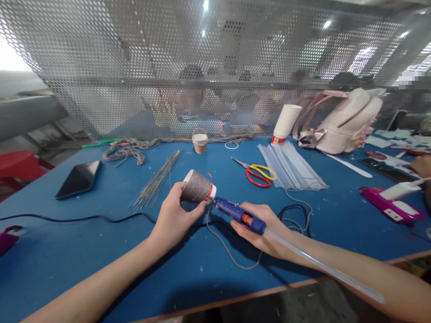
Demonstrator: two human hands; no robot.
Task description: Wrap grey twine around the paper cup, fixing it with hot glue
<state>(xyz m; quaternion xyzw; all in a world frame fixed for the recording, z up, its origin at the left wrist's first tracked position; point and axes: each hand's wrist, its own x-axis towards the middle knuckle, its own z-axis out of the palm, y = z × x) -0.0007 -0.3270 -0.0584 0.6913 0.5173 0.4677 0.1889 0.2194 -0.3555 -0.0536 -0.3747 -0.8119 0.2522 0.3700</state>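
My left hand [177, 213] is closed around a paper cup [197, 186] that lies tilted on its side above the table. Grey cord is wound round most of the cup, leaving a red and white band at the right end. In my right hand [259, 224] is a blue hot glue gun [239, 214], its nozzle touching or very near the cup's unwrapped end. A long clear glue stick [323, 264] sticks out of the gun's back. From the cup a loose grey cord [232, 258] loops down over the blue table [141, 273] and off to the right.
Scissors [257, 172], clear plastic sleeves [289, 166], stacked paper cups [286, 121] and a pink backpack [346, 121] lie beyond my right hand. Wires [158, 179], a phone [79, 179] and a cord bundle [124, 150] are left. A small bucket [200, 142] stands before the perforated screen [141, 67].
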